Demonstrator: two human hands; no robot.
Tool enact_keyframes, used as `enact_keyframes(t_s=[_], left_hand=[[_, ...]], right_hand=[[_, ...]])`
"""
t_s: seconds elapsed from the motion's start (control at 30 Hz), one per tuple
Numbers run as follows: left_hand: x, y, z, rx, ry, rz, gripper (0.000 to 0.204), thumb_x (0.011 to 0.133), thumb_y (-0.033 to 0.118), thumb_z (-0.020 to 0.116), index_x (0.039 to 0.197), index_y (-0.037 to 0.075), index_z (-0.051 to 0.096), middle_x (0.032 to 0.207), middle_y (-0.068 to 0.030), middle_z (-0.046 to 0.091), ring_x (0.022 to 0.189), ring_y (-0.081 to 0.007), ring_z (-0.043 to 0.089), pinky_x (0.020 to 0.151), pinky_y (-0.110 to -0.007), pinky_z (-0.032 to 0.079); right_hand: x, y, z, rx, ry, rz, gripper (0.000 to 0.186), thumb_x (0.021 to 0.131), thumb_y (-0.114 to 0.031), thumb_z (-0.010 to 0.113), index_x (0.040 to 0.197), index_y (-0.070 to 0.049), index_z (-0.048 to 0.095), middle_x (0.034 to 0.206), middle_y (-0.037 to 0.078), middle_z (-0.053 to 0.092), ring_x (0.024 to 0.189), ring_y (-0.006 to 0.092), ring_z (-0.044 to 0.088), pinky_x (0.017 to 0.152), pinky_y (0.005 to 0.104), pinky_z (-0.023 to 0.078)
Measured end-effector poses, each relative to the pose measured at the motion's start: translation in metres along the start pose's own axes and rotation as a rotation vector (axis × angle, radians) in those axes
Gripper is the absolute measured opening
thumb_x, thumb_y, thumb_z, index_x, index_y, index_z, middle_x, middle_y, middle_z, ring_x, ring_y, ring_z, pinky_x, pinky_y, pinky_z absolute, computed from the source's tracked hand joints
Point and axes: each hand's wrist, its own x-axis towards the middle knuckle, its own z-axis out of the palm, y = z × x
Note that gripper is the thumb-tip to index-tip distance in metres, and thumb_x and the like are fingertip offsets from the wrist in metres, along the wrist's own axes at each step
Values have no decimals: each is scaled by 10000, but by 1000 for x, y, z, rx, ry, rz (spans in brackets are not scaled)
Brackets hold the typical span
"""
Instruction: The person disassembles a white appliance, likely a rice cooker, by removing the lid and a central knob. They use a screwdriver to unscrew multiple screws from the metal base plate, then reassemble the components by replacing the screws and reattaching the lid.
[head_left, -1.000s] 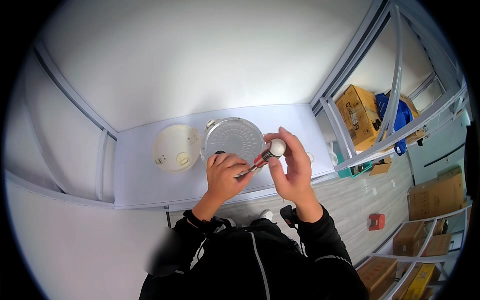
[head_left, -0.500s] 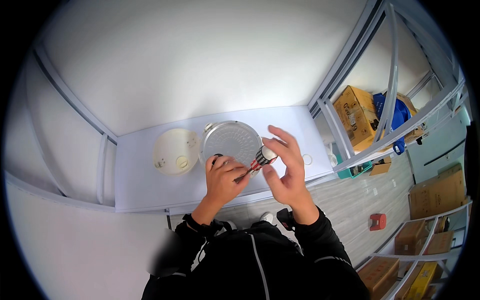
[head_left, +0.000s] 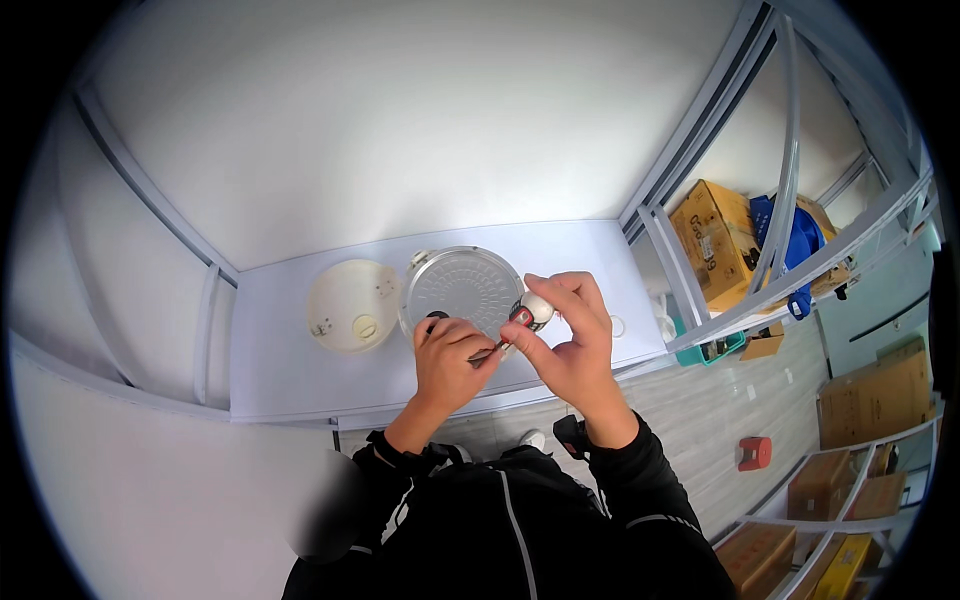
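Your right hand (head_left: pixel 578 350) closes thumb and fingers around the handle of the screwdriver (head_left: pixel 522 317); your curled left hand (head_left: pixel 447 365) pinches its shaft. It slants over the near edge of the round grey lid (head_left: pixel 465 282), beside the cream cover (head_left: pixel 345 292).

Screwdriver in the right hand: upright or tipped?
Tipped. The screwdriver slants: handle in the right hand, shaft running down-left in view to the left hand.

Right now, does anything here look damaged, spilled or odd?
No spill or clear damage stands out. Oddest are dark specks near two edges of the round cream cover, left of the metal-faced round piece; dirt or fittings, I can't tell. A white ring lies alone toward the right of the table.
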Motion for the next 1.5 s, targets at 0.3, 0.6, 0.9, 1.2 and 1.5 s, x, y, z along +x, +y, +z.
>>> enact_keyframes(t_s=[0.3,0.6,0.9,1.2,1.5], left_hand=[[-2,0,0,-2,-34,-15,140,739,187,873,802,153,752,909,30,721,960,-205,656,938,-391,401],[-4,-4,-9,-51,-116,-5,100,792,173,834,879,156,788,960,48,727,1003,-199,648,931,-391,400],[-4,-5,-11,-28,-151,-6,75,807,184,832,857,148,790,948,28,721,982,-211,666,921,-396,437],[-3,0,-3,-20,-74,51,131,787,162,833,826,93,729,881,-35,680,907,-268,669,910,-448,487],[-4,0,-2,-33,-52,71,134,792,152,839,854,87,739,896,-46,685,895,-292,674,926,-509,503]], right_hand=[[13,-7,-6,-15,-73,-39,563,855,37,769,1398,1,627,1293,167,651,1103,274,675,924,349,547],[14,2,-16,114,-47,-28,522,855,25,771,1364,-24,669,1307,167,643,1043,284,681,945,354,539],[-2,12,-8,88,6,-14,545,835,-83,857,1347,-30,681,1315,158,614,1111,280,647,932,370,543],[-7,11,2,96,47,-99,586,798,-94,900,1345,-41,695,1309,158,613,1064,281,670,895,356,565],[1,-4,3,44,34,-134,607,852,-4,780,1428,15,590,1294,235,659,1070,337,690,1011,404,522]])
